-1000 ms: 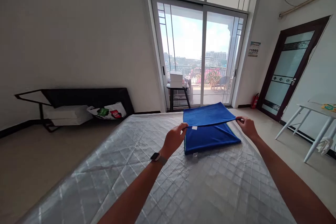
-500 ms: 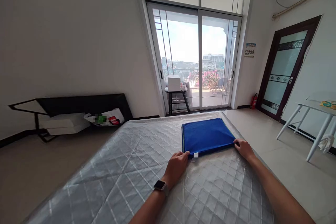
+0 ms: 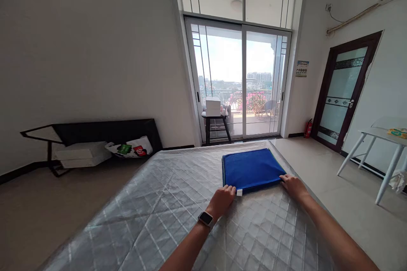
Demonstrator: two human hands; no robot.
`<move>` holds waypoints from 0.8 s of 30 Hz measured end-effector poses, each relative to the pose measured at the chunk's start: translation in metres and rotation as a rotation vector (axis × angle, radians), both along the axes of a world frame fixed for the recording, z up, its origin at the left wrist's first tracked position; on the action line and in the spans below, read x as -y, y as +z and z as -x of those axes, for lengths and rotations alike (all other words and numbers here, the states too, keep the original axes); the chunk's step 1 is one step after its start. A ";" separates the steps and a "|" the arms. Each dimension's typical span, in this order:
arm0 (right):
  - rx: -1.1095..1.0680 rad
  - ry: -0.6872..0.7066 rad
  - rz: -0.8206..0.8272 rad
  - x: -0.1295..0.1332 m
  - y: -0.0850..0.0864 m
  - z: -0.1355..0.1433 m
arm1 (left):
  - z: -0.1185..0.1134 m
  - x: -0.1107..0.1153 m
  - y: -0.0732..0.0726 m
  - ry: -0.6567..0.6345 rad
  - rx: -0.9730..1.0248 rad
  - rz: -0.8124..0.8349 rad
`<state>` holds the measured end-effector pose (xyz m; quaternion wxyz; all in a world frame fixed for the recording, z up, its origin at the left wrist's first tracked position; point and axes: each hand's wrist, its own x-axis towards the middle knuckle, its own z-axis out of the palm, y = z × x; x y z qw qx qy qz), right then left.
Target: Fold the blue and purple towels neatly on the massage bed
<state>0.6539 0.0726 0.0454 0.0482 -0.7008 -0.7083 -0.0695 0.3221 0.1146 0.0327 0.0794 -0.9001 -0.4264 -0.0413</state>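
One left hand point(image 3: 223, 199), one right hand point(image 3: 293, 185) on one blue cloth point(image 3: 252, 169)

From the centre, sliding glass doors point(image 3: 244, 80) stand toward one o'clock, with a dark-framed door point(image 3: 345, 93) and red fire extinguisher point(image 3: 308, 129) near three. Toward nine sits a black frame point(image 3: 108, 132). A yellow item point(image 3: 397, 133), perhaps a packet, lies on the white table point(image 3: 378, 132) past three.

Daylight enters through sliding glass doors point(image 3: 244, 80) set in a pale wall point(image 3: 95, 51), a black stool point(image 3: 207, 129) by their left panel, while a dark-framed door point(image 3: 346, 93) and pale table point(image 3: 378, 129) flank the beige floor point(image 3: 63, 207).
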 end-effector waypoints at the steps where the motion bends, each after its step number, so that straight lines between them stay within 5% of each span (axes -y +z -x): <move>1: 0.052 -0.006 -0.010 -0.001 0.000 0.004 | -0.002 -0.001 0.000 -0.002 -0.009 -0.002; 5: 0.105 0.019 -0.053 0.002 0.007 0.020 | 0.002 -0.002 0.003 -0.027 -0.027 0.004; 9: 0.125 0.090 -0.073 0.034 0.018 0.038 | 0.031 0.018 0.014 -0.043 -0.027 0.018; 16: 0.148 0.239 -0.018 0.135 0.026 0.092 | 0.118 0.112 0.032 -0.060 -0.039 0.082; 24: 0.130 0.358 0.028 0.204 0.047 0.162 | 0.202 0.214 0.019 0.089 0.025 0.081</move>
